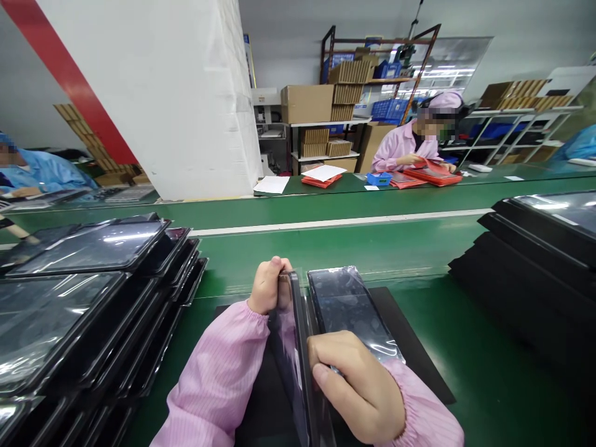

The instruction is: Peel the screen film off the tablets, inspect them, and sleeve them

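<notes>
A flat black tablet stands on its long edge in front of me, glossy face turned left. My left hand is closed around its far end. My right hand is closed, with its curled fingers against the tablet's right side; its fingertips are partly hidden. Clear plastic film shows along the tablet's right side. Beyond my right hand, a second tablet in shiny film lies face up on a black mat.
Film-wrapped tablets are stacked at left. A tall pile of black sheets with a tablet on top stands at right. Across the green bench, a person in pink handles red pouches. A white pillar rises behind.
</notes>
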The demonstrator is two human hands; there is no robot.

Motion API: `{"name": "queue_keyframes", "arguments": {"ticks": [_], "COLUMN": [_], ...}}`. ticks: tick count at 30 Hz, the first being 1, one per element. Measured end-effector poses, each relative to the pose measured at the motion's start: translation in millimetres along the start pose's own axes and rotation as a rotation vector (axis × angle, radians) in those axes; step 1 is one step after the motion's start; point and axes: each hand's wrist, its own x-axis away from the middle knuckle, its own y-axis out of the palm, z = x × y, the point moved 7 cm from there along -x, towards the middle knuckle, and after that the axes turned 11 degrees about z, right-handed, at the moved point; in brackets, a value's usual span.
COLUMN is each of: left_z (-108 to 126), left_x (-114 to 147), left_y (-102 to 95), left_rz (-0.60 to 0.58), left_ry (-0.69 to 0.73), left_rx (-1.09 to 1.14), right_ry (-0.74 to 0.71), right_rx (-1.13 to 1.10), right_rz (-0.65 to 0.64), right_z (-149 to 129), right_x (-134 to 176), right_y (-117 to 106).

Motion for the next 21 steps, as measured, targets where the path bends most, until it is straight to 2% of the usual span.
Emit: {"name": "queue_keyframes", "arguments": {"ticks": [8,11,14,16,18,19,20,21], "left_z": [6,11,26,45,62,64,60,49], "left_x": [3,6,15,28,50,62,70,73], "left_y": [2.5,2.8,-5.7,-16.0,-27.5,-32.5,-37.7,-44.0], "left_rz": [-0.024,-0.025,0.016,0.029,0.011,-0.010,-0.025,-0.020], "left_ry": [0.073,0.121,0.250,0.459,0.714,0.799,0.810,0.715], "left_rx": [-0.012,-0.023,-0.048,-0.049,-0.079,-0.112,-0.150,-0.186], "right_ry": [0.031,0.095,0.345,0.590,0.832,0.933,0.992,1.015], "right_rx": [0.047,0.025,0.080,0.098,-0.074,-0.237,-0.393,-0.533], "right_rz": [0.002,-0.036,-0.019,0.014,-0.034,-0.083,-0.091,-0.065], "right_z": [-4,-1,31,66,98,108,114,117], "right_x": [2,1,7,24,50,62,70,75], "right_y": [-3,-6,-8,-3,19,36,49,60]}}
